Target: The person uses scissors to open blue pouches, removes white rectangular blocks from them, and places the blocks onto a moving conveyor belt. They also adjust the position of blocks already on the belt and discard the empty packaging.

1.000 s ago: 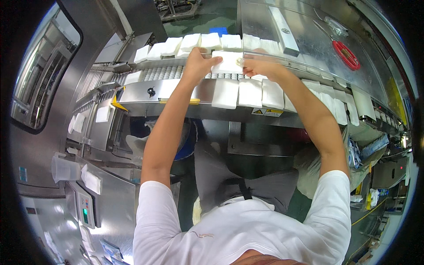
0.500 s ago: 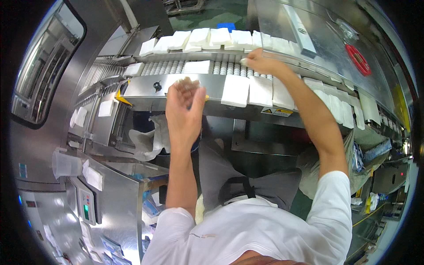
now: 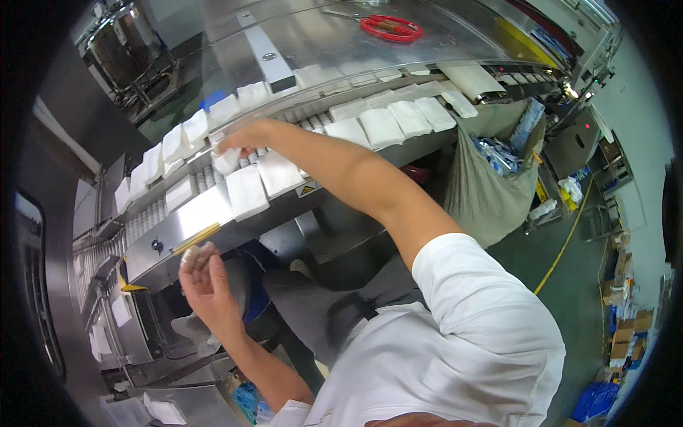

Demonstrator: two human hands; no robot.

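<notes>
My right hand (image 3: 245, 137) reaches across the roller conveyor (image 3: 208, 176), its fingers closed on a small folded white sheet (image 3: 226, 162); blur hides part of the grip. Just in front of it, two flat white folded sheets (image 3: 247, 193) overlap the conveyor's near edge. My left hand (image 3: 204, 276) hovers by the near side of the conveyor, palm up, fingers loosely curled and thumb apart, with nothing in it. Whitish coverings show on its fingertips. Along the far rail lies a row of folded white sheets (image 3: 173, 144), and one single sheet (image 3: 181, 192) rests on the rollers.
Red-handled scissors (image 3: 391, 28) lie on the steel cover beyond the conveyor. More white sheets (image 3: 408, 118) line the belt to the right. A cloth sack (image 3: 491, 196) holding crumpled wrappers hangs at its near side. A steel tank (image 3: 124, 44) stands at the far left.
My view has swung to the right. My right hand has gone from above the rollers to a white sheet there, and my left hand has drawn back off the conveyor's front edge.
</notes>
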